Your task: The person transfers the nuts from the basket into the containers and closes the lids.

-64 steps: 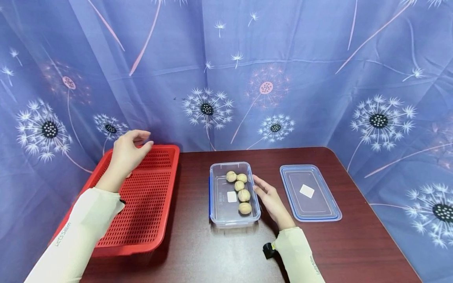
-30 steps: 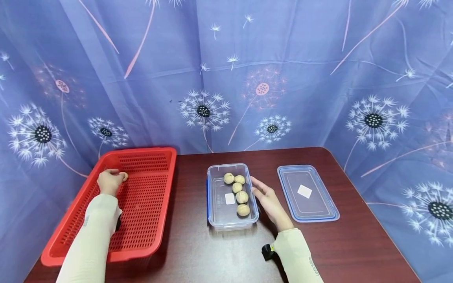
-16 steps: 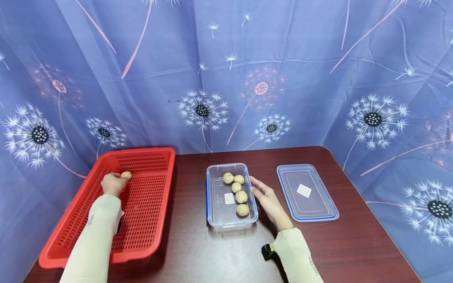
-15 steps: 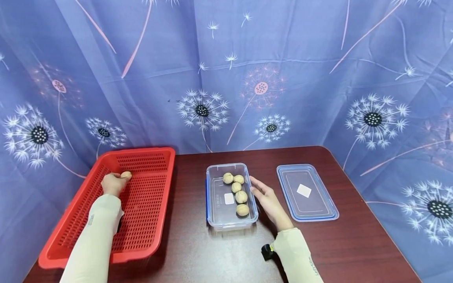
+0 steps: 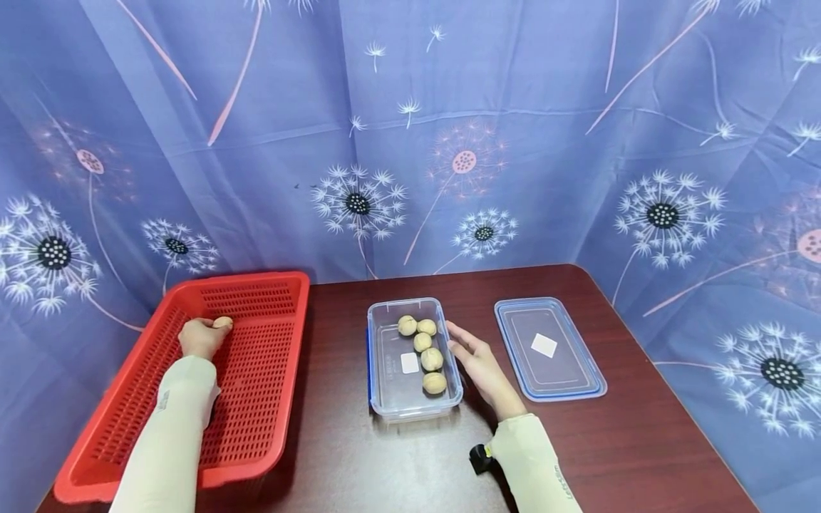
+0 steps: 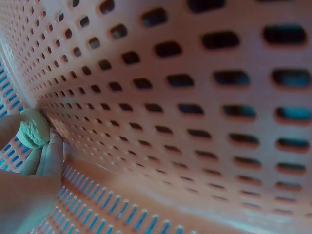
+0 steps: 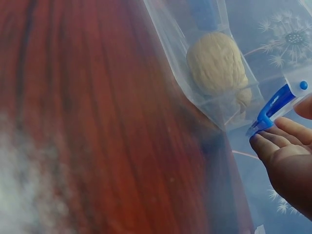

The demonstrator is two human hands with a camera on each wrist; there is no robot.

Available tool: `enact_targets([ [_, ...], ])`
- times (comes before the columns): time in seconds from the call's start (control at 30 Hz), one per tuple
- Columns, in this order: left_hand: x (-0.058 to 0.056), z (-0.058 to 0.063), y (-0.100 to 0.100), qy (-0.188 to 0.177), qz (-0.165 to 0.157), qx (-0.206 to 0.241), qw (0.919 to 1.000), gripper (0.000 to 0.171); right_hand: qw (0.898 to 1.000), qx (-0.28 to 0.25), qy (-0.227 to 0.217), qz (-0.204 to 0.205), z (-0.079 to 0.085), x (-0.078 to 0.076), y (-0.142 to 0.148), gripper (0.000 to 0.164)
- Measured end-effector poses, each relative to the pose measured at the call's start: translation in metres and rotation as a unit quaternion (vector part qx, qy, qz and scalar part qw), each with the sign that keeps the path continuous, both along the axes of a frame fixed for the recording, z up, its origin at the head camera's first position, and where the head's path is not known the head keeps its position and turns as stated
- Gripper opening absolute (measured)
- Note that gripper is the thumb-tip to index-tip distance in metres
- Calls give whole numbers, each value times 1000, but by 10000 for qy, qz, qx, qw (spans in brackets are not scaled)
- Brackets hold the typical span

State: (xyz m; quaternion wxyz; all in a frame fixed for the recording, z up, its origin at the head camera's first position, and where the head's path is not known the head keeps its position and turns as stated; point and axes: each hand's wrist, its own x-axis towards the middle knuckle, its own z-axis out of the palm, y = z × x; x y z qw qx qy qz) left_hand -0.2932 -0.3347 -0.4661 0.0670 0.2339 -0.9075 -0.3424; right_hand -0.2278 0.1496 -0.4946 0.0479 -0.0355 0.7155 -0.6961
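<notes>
My left hand (image 5: 200, 338) is down inside the red plastic basket (image 5: 291, 370), near its far left corner. It pinches a walnut (image 6: 34, 128) between thumb and fingers, as the left wrist view shows; the basket's slotted wall rises right beside it. A clear plastic container (image 5: 388, 399) with blue clips stands mid-table, holding several walnuts (image 5: 432, 359) along its right half. Against its right side rests my right hand (image 5: 477, 363), fingers extended. In the right wrist view, that hand's fingertips are at a blue clip (image 7: 275, 107).
A clear lid (image 5: 564, 367) with a blue edge and a white label lies to the right on the dark red wooden table (image 5: 641, 442). A blue dandelion-print curtain (image 5: 410, 64) hangs behind and at both sides.
My left hand has gone from above the basket down into it and taken hold of the walnut there. My right hand has stayed at the container's side.
</notes>
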Motion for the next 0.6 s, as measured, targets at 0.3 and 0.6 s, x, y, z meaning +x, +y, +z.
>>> enact_targets([
  [0.3,-3,-1,0,95,104,-4,9999,46,10000,-70,-8,-6,1,0,0,44],
  [0.6,-2,-5,-1,96,-72,-236,9997,46,10000,49,-12,-35,2,1,0,45],
])
